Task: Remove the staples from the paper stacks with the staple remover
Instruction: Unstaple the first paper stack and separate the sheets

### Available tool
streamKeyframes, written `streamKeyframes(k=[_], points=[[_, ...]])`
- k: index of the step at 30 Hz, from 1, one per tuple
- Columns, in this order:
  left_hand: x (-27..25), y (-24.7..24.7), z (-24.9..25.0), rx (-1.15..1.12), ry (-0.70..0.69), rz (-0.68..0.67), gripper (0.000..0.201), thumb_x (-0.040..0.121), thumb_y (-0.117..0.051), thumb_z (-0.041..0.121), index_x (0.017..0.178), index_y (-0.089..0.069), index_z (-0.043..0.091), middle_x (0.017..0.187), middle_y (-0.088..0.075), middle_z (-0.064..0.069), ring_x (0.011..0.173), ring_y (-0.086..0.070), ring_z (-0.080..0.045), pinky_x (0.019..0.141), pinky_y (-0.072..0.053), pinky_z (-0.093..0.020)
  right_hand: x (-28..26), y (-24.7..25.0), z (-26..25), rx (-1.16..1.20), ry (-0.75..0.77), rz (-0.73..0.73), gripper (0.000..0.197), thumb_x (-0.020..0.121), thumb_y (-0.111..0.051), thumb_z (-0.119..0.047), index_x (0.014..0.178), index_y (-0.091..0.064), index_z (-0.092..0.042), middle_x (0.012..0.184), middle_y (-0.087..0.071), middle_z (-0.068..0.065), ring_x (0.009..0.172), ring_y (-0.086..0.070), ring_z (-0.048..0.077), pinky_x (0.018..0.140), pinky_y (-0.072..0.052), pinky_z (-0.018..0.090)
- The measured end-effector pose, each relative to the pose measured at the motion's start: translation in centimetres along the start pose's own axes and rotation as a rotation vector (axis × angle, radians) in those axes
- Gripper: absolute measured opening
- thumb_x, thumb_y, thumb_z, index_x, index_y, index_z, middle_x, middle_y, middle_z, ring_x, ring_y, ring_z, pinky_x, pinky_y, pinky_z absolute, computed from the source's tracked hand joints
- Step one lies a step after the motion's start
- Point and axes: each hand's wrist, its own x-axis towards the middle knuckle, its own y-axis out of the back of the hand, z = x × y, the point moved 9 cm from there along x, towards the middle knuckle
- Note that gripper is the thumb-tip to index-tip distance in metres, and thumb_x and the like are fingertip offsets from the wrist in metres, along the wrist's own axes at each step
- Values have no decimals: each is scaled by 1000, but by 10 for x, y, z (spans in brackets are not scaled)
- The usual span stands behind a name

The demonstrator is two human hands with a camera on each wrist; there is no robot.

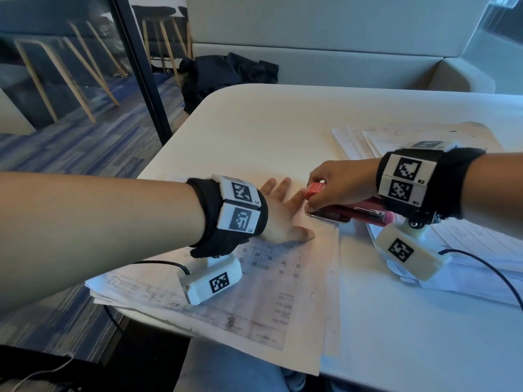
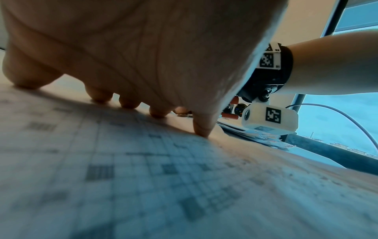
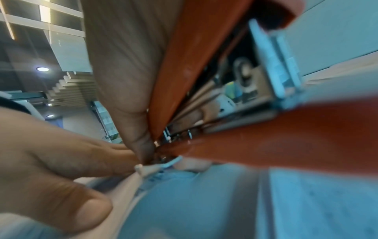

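A stack of printed paper [image 1: 254, 292] lies on the white table [image 1: 268, 123], hanging over its near edge. My left hand [image 1: 280, 210] lies flat on the stack, fingers straight, fingertips [image 2: 201, 129] pressing the sheet down near its far right corner. My right hand [image 1: 331, 190] grips a red stapler-like staple remover [image 1: 368, 215], whose metal tip sits at that corner of the stack, just right of my left fingers. In the right wrist view the red tool [image 3: 276, 145] fills the frame, with my thumb [image 3: 131, 97] along it and its metal nose at the paper's edge.
A second pile of printed sheets [image 1: 467, 241] lies at the right, under my right wrist, with more sheets [image 1: 368, 137] behind it. A black bag [image 1: 226, 75] sits beyond the table's far left corner on a grey bench. Cables run from both wrist cameras.
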Motion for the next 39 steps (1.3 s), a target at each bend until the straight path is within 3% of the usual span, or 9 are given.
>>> streamKeyframes(k=[5, 10, 15, 20, 23, 27, 31, 34, 39], points=[[0, -1, 1, -27, -20, 9, 86, 89, -31, 70, 147, 22, 35, 156, 28, 0, 145, 22, -24, 114, 2, -56, -2, 1, -6, 111, 41, -9, 29, 80, -70, -45, 97, -63, -22, 79, -71, 1, 63, -68, 16, 64, -56, 29], [-3, 1, 4, -8, -37, -10, 85, 90, -31, 69, 147, 22, 35, 156, 28, -2, 145, 22, -25, 114, 1, -55, -6, 4, -19, -61, 81, 32, 29, 84, -66, -43, 102, -59, -21, 84, -65, -4, 68, -62, 9, 60, -47, 23], [0, 18, -12, -81, -15, -31, 103, 83, -57, 58, 153, 7, 19, 160, 16, -6, 147, 13, -24, 119, -7, -49, -6, 4, -24, -111, 91, 66, 32, 84, -64, -49, 99, -58, -22, 88, -65, -2, 71, -63, 11, 60, -48, 24], [-15, 32, -24, 66, -67, 45, 104, 77, -66, 53, 153, 1, 30, 161, 10, 3, 147, 15, -25, 117, -5, -55, -7, 9, -20, -191, 81, 127, 42, 84, -60, -59, 102, -55, -21, 87, -56, -7, 70, -54, 6, 56, -41, 21], [-21, 40, -28, 25, -119, 155, 87, 79, -67, 48, 151, -22, 28, 159, -18, 2, 146, -15, -20, 116, -22, -40, -11, 16, -15, -205, 70, 155, 42, 84, -62, -58, 104, -58, -21, 86, -57, -8, 70, -53, 5, 54, -40, 19], [-28, 50, -22, -48, -212, 299, 45, 86, -64, 34, 130, -57, 26, 130, -57, 8, 119, -51, -12, 93, -37, -23, -16, 22, -6, -255, 51, 178, 44, 80, -66, -57, 102, -63, -19, 87, -63, -5, 71, -56, 6, 60, -46, 22], [-28, 55, -1, -60, -259, 365, 25, 90, -58, 25, 111, -71, 27, 105, -66, 8, 102, -57, -13, 87, -44, -26, -21, 18, -1, -270, 54, 167, 40, 77, -70, -56, 98, -65, -22, 83, -63, -8, 72, -57, 6, 63, -47, 23], [-21, 55, 11, -55, -258, 365, 23, 88, -59, 24, 104, -73, 29, 88, -59, 11, 98, -59, -16, 88, -49, -32, -20, 10, -2, -281, 70, 154, 39, 74, -73, -55, 97, -66, -24, 87, -65, -7, 76, -59, 9, 65, -46, 23], [-8, 57, 16, -71, -247, 390, 14, 85, -66, 22, 93, -76, 27, 90, -68, 11, 92, -62, -16, 77, -49, -28, -19, 6, -8, -351, 112, 179, 51, 72, -76, -53, 111, -67, -21, 98, -67, -5, 86, -56, 13, 78, -47, 27]])
